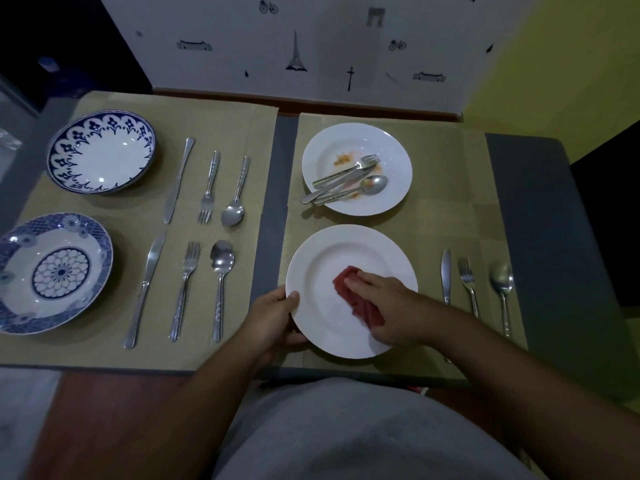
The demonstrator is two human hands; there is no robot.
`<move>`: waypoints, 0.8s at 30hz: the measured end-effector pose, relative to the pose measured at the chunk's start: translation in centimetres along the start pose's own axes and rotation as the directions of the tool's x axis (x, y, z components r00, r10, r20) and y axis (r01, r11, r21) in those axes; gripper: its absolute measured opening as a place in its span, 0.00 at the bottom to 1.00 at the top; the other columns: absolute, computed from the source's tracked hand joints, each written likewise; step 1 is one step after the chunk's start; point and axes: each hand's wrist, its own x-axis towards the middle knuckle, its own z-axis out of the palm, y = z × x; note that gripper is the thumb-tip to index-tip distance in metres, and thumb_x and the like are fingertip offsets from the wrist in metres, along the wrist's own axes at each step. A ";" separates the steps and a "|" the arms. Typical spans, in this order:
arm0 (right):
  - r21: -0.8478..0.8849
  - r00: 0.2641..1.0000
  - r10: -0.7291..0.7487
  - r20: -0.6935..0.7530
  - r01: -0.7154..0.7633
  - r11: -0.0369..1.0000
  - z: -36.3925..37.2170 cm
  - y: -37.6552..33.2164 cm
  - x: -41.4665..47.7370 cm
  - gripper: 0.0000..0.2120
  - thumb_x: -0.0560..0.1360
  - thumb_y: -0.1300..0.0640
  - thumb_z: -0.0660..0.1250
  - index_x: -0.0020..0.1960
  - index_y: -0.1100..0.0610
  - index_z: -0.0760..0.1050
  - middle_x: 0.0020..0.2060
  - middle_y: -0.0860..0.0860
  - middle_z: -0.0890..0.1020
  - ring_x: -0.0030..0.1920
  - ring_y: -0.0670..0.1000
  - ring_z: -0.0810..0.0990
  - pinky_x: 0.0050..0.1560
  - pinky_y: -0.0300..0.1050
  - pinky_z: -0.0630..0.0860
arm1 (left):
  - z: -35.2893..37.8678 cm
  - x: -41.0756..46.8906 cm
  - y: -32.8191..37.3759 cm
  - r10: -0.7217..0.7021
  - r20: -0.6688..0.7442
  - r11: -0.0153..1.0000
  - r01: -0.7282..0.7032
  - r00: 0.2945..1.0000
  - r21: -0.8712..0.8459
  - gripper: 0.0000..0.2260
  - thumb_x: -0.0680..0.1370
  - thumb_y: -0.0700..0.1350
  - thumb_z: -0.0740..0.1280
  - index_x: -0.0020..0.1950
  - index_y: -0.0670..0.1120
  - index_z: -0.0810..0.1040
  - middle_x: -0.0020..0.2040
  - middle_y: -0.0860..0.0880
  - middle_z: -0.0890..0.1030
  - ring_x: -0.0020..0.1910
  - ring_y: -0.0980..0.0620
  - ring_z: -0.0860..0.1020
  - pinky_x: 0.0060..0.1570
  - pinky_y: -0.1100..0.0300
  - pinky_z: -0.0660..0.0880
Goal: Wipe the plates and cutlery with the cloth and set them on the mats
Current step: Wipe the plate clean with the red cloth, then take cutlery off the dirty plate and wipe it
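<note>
gripping the left rim of a plain white plate [322, 251], the left hand [273, 317] hooks its thumb over the edge, fingers underneath. the right hand [391, 306] lies with fingers fairly straight on a red cloth [346, 277], pressing it onto the plate's middle. under the plate is a tan mat [450, 209]. right of the plate lie a knife [446, 271], fork [467, 278] and spoon [501, 277]. beyond the plate sits a soiled white plate [394, 150] holding used cutlery [346, 183]. left of the plate, a second mat [221, 126] carries two blue-patterned plates [100, 150] and two cutlery sets [207, 188].
</note>
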 end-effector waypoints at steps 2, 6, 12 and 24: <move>-0.105 0.999 -0.031 0.031 0.034 0.994 -0.2 0.2 -0.1 0.49 0.69 0.55 0.73 0.78 0.44 0.44 0.78 0.44 0.50 0.72 0.53 0.59 0.65 0.51 0.70 | -0.4 0.1 0.4 -0.015 0.003 0.998 0.015 1.000 0.053 0.10 0.84 0.42 0.63 0.64 0.46 0.79 0.56 0.43 0.85 0.54 0.42 0.84 0.47 0.43 0.84; -0.261 0.992 -0.082 -0.099 0.054 0.964 0.3 -0.6 -0.2 0.44 0.71 0.56 0.73 0.78 0.46 0.50 0.76 0.48 0.59 0.68 0.54 0.65 0.62 0.49 0.71 | -1.9 0.5 1.1 0.152 -0.156 0.947 -0.099 0.976 0.305 0.06 0.81 0.45 0.68 0.54 0.44 0.81 0.49 0.42 0.85 0.44 0.45 0.84 0.47 0.45 0.84; -0.272 0.947 -0.146 -0.288 0.065 0.960 0.5 -0.7 0.2 0.29 0.74 0.49 0.69 0.73 0.46 0.63 0.68 0.47 0.72 0.62 0.52 0.72 0.61 0.48 0.68 | -1.8 0.1 3.1 0.516 -0.216 0.739 -0.304 0.829 0.602 0.08 0.78 0.45 0.71 0.40 0.45 0.81 0.36 0.48 0.82 0.38 0.50 0.81 0.39 0.58 0.76; 0.429 0.826 0.121 -0.550 0.155 0.890 -4.7 0.2 1.8 0.29 0.69 0.62 0.67 0.68 0.44 0.69 0.57 0.43 0.73 0.56 0.41 0.73 0.58 0.37 0.71 | 5.4 4.6 11.5 0.638 -0.157 0.649 -0.417 0.754 0.637 0.11 0.79 0.49 0.68 0.41 0.45 0.78 0.35 0.50 0.80 0.34 0.52 0.78 0.30 0.64 0.73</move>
